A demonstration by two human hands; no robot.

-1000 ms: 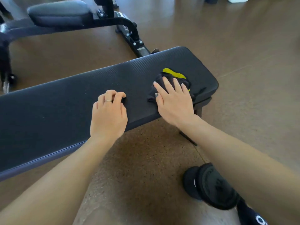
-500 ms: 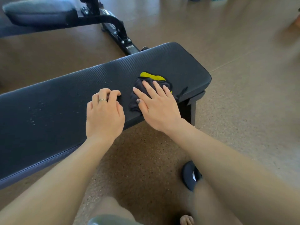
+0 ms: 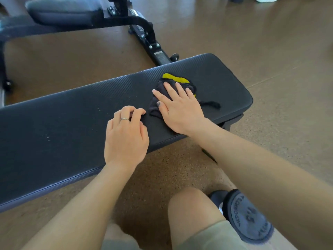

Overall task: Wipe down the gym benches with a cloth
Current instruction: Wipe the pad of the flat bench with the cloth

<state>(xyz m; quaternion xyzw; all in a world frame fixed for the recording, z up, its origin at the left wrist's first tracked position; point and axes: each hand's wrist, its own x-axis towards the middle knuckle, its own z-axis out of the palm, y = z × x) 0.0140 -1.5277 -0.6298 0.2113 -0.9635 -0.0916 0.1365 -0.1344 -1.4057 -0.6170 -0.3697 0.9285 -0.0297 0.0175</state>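
Note:
A flat black gym bench [image 3: 72, 116] runs across the view from lower left to right. On its right part lies a dark cloth with a yellow edge [image 3: 175, 79]. My right hand [image 3: 178, 109] lies flat on the cloth, fingers spread, pressing it onto the pad. My left hand [image 3: 126, 136] rests on the bench's near edge just left of the cloth, fingers curled, a ring on one finger, holding nothing. Small pale specks dot the pad to the left.
A second padded bench [image 3: 63, 11] with a black metal frame [image 3: 144, 33] stands behind, at upper left. A dark dumbbell [image 3: 246, 217] lies on the brown floor at lower right, next to my bare knee [image 3: 192, 204].
My right hand slid the cloth leftward along the bench, closer to my left hand. The left hand stayed on the near edge. The view shifted, and my knee has come into sight.

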